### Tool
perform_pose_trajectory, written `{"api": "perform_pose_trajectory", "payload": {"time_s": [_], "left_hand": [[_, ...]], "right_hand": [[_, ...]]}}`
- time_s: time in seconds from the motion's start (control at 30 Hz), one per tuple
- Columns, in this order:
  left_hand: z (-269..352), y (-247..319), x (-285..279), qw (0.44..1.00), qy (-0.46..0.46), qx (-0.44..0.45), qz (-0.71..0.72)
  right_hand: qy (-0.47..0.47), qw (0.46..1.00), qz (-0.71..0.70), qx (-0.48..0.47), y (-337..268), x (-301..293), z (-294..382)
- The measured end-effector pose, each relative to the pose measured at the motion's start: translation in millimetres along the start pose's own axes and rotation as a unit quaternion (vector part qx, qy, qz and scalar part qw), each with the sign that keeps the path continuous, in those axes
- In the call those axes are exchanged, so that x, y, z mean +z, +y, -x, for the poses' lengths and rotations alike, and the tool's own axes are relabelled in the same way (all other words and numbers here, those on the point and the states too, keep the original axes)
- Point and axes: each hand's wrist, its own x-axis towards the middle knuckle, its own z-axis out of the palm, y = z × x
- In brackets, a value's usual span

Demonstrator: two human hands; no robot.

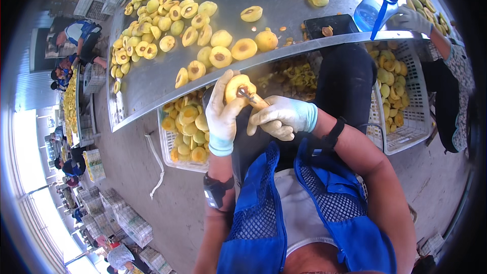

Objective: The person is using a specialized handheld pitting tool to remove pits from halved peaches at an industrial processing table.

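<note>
My gloved left hand (224, 108) grips a yellow peach half (233, 85), cut face turned up, just off the front edge of the metal table (274, 15). In my gloved right hand (276, 116) is a pitting tool with a wooden handle (259, 102). Its metal tip (245, 94) sits in the brown hollow at the middle of the fruit. Several more peach halves (220, 56) lie on the table close beyond my left hand, and a larger pile of halves (163, 23) spreads to the left.
Below the table stand a crate of peach halves (164, 148) at left and another white crate (412, 121) at right. A blue water bottle (371, 7) and a dark flat object (336, 23) lie near the table edge. A co-worker's gloved hand (412, 20) is at right. A white cord (159, 163) lies on the floor.
</note>
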Motion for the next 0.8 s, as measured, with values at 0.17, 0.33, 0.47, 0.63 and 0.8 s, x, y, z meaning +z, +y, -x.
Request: {"api": "perform_pose_trajectory", "payload": {"time_s": [0.17, 0.33, 0.47, 0.63, 0.8], "left_hand": [[-8, -36, -3, 0.986, 0.035, 0.011, 0.162], [-12, -34, 15, 0.989, 0.123, -0.004, 0.087], [-18, -23, 10, 0.995, 0.082, -0.043, 0.024], [-19, -18, 15, 0.990, 0.075, -0.105, 0.057], [-16, -28, 12, 0.993, 0.057, -0.063, 0.083]], "right_hand": [[0.051, 0.998, 0.028, -0.014, 5, 12, -11], [0.245, 0.935, 0.249, -0.054, 3, 26, -14], [0.209, 0.950, 0.230, -0.011, -2, 23, -7], [0.104, 0.992, 0.068, 0.020, 0, 14, -4], [0.135, 0.981, 0.135, 0.036, -6, 21, 0]]}}
